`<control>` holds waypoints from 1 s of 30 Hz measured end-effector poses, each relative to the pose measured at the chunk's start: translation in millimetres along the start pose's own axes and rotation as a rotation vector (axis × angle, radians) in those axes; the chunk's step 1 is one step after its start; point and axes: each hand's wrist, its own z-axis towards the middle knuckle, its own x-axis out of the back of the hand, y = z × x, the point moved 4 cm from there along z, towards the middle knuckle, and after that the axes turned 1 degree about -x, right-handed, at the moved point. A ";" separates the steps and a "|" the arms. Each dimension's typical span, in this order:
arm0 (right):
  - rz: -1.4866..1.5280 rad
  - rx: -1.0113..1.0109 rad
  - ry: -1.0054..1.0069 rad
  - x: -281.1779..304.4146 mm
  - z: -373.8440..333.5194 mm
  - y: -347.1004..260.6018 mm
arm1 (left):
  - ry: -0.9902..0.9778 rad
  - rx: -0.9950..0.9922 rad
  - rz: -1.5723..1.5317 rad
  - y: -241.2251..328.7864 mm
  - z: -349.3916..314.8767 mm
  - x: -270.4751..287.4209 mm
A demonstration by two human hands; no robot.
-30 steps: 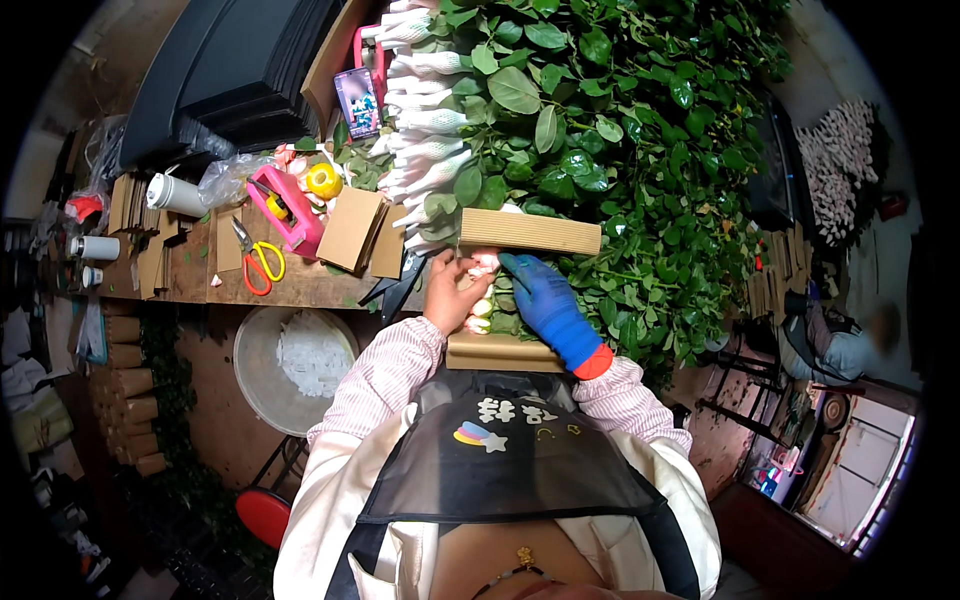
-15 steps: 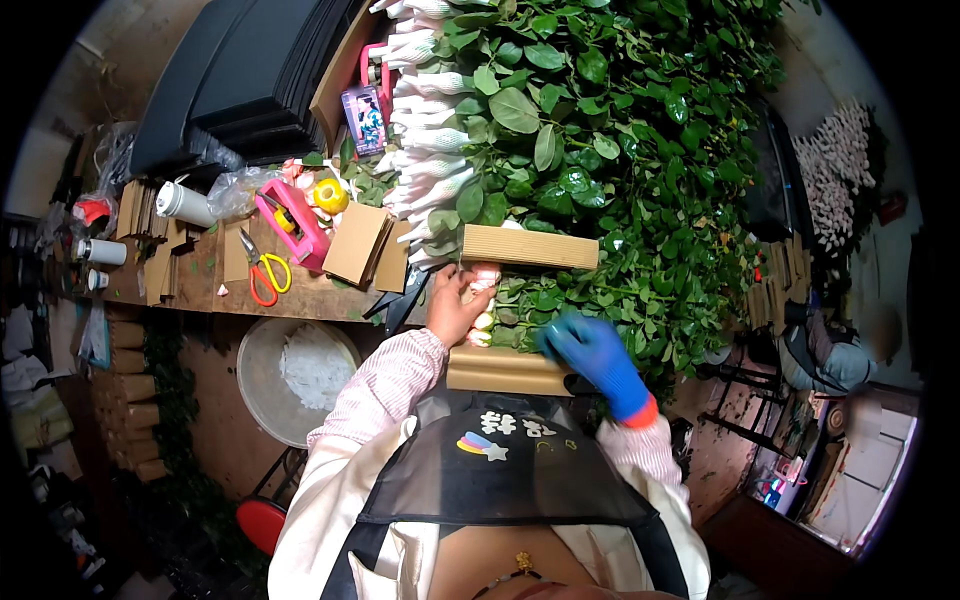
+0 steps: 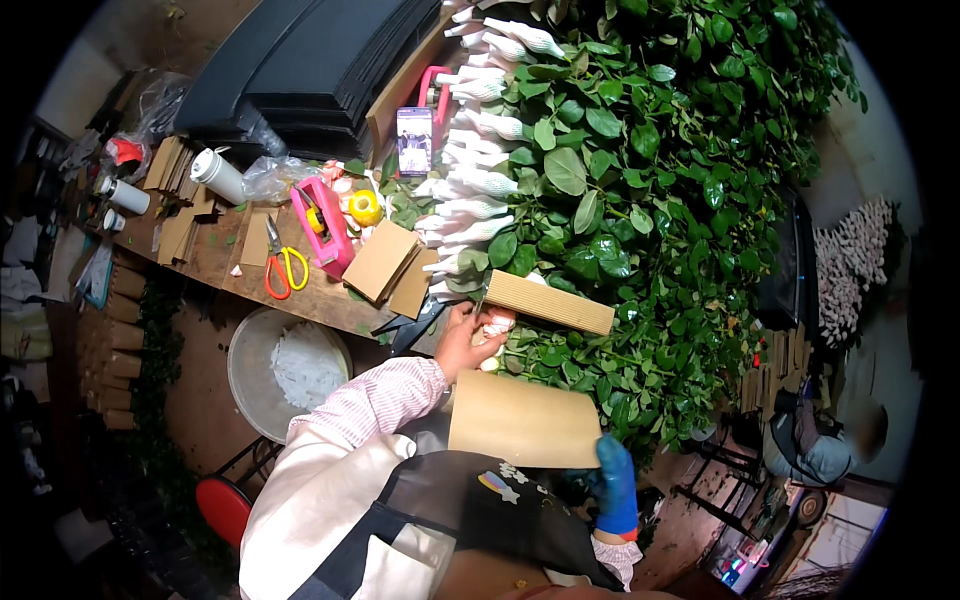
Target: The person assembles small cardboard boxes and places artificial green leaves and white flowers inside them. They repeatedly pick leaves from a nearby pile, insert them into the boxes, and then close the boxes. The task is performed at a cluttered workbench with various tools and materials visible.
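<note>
My bare left hand (image 3: pixel 463 341) curls round pale pink rose heads (image 3: pixel 497 320) at the near end of the table. Their leafy stems (image 3: pixel 570 355) stretch off to the right. A corrugated cardboard strip (image 3: pixel 550 302) lies across the bunch just beyond them. In front of my body a brown cardboard sheet (image 3: pixel 525 420) is spread with its face up. My right hand (image 3: pixel 613 485), in a blue glove, grips its right corner; some fingers are hidden behind the sheet. Farther back lie several roses with white net sleeves (image 3: pixel 480 180) on their heads.
Left of the roses are cardboard pieces (image 3: pixel 382 260), scissors (image 3: pixel 284 268), a pink tape dispenser (image 3: pixel 322 228), a yellow tape roll (image 3: pixel 364 207) and a phone (image 3: pixel 414 140). A white bucket (image 3: pixel 240 365) stands below the table edge. Piled foliage (image 3: pixel 680 180) fills the right.
My right hand has moved from the stems down to the cardboard and taken its corner. The cardboard, folded before, is now opened toward my body. My left hand stays at the roses.
</note>
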 end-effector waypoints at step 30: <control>-1.695 0.772 -0.600 -159.7 135.0 -92.4 | -0.285 -0.656 0.512 62.1 -4.6 6.4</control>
